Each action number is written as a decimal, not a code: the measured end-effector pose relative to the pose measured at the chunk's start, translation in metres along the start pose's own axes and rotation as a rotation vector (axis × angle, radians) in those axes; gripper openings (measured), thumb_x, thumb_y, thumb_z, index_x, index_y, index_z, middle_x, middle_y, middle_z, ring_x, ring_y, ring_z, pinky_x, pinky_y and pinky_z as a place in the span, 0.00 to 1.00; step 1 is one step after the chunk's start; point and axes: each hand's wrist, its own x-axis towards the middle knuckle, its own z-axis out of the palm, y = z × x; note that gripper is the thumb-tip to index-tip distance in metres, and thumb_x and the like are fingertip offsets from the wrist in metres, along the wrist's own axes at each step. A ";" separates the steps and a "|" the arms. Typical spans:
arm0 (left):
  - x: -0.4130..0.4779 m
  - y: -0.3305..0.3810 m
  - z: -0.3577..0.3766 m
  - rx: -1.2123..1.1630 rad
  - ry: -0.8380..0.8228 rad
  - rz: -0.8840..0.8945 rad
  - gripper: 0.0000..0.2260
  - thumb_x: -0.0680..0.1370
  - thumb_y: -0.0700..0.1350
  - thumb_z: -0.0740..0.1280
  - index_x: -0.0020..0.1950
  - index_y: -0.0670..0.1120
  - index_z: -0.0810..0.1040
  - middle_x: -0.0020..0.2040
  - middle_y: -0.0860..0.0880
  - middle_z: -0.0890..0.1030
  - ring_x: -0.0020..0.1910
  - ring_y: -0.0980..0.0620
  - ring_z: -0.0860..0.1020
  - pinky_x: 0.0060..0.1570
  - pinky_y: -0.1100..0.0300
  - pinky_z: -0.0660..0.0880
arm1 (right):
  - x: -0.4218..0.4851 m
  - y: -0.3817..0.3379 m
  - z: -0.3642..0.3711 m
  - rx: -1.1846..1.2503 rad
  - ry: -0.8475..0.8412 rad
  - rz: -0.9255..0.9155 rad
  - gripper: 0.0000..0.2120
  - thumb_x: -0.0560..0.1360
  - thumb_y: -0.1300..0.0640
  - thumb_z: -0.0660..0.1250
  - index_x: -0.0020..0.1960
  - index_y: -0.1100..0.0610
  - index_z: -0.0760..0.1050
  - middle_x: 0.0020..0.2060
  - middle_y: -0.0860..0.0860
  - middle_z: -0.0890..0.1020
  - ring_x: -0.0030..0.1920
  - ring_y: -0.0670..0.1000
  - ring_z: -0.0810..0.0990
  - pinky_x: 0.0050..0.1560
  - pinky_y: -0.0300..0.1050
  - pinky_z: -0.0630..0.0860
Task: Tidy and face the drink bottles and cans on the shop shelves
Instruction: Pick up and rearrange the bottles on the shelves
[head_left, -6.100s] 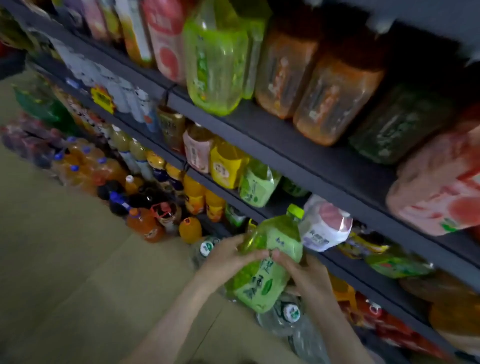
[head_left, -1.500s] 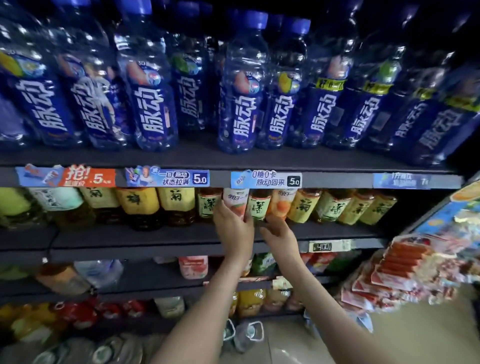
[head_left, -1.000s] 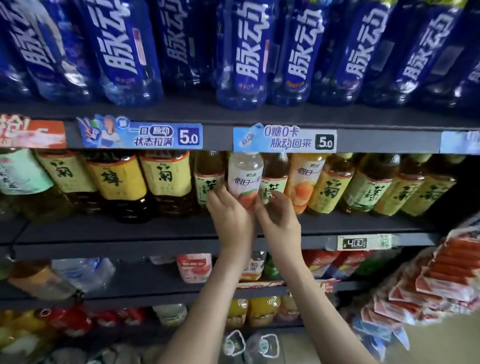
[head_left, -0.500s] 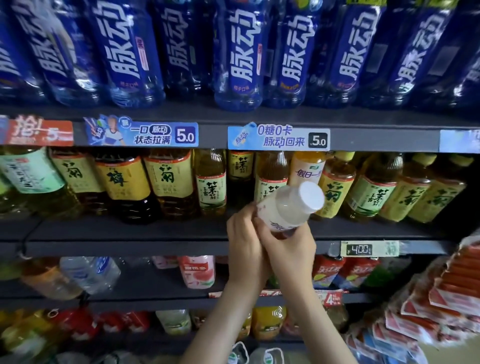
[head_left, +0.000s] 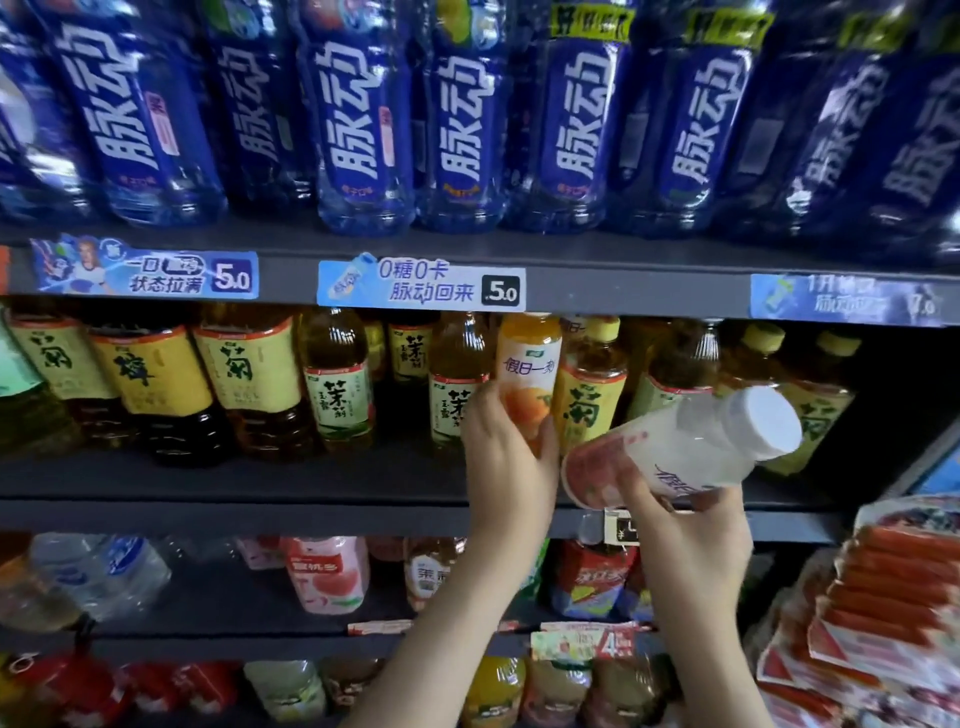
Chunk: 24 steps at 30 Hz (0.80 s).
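Plainly, from the head view, the facing work is at the middle shelf (head_left: 234, 512). The left grip (head_left: 506, 462) curls round the lower part of an orange bottle (head_left: 529, 364), which stands upright in the front row among tea bottles (head_left: 337, 400) with its label facing out. The right grip (head_left: 693, 545) holds a white bottle (head_left: 670, 452) from below, fingers wrapped round its lower half. That bottle is off the shelf, just right of the orange one, and tilted with its cap (head_left: 766, 421) up and to the right.

I judge the step to be sorting these two: one held out of the row, the other being set or turned. The next move calls for a spot for the white bottle, which must come upright with its label to the front without knocking the tea bottles close by. Whether it belongs on this shelf I cannot tell.

Counted: two bottles in hand, one per grip. Three blue price tags (head_left: 421, 283) sit on the upper shelf edge. About nine blue bottles (head_left: 363, 130) front the top shelf, the end ones cut off. Three big yellow-label bottles (head_left: 150, 374) stand at the left of the middle shelf.
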 end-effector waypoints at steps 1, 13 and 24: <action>0.003 0.004 0.009 0.008 0.009 -0.016 0.23 0.72 0.41 0.72 0.64 0.36 0.69 0.59 0.41 0.74 0.58 0.46 0.74 0.58 0.67 0.67 | 0.004 0.003 -0.004 0.006 0.001 0.005 0.23 0.68 0.59 0.75 0.61 0.55 0.73 0.47 0.48 0.80 0.41 0.33 0.73 0.33 0.18 0.65; 0.012 0.030 0.060 0.381 0.037 0.347 0.28 0.74 0.47 0.67 0.71 0.38 0.65 0.66 0.40 0.73 0.64 0.43 0.69 0.66 0.56 0.65 | 0.035 0.019 -0.026 0.028 0.006 0.025 0.26 0.67 0.55 0.76 0.63 0.52 0.72 0.52 0.49 0.80 0.46 0.45 0.77 0.36 0.17 0.65; 0.009 0.042 0.071 0.458 0.069 0.273 0.26 0.70 0.59 0.66 0.59 0.42 0.72 0.52 0.39 0.76 0.54 0.43 0.69 0.53 0.50 0.73 | 0.043 0.023 -0.041 0.014 0.004 0.040 0.25 0.68 0.57 0.75 0.61 0.52 0.70 0.50 0.51 0.80 0.41 0.34 0.75 0.35 0.18 0.66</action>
